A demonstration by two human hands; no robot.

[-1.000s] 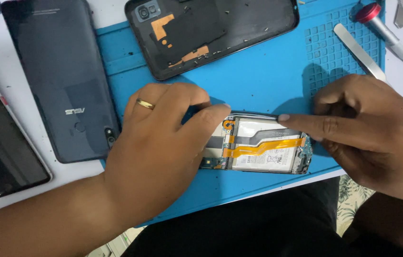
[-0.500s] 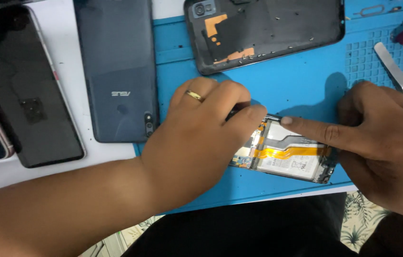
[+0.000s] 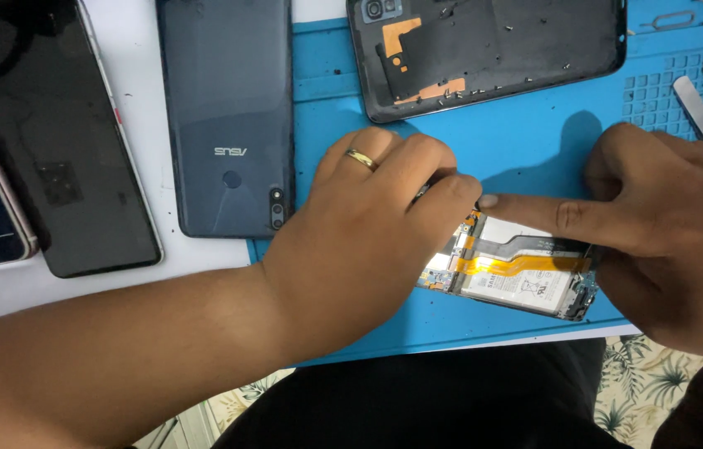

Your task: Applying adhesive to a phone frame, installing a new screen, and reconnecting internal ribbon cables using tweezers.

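On the blue silicone work mat the opened phone body with white battery lies between both hands, the detached black back cover behind it, a dark grey phone left.
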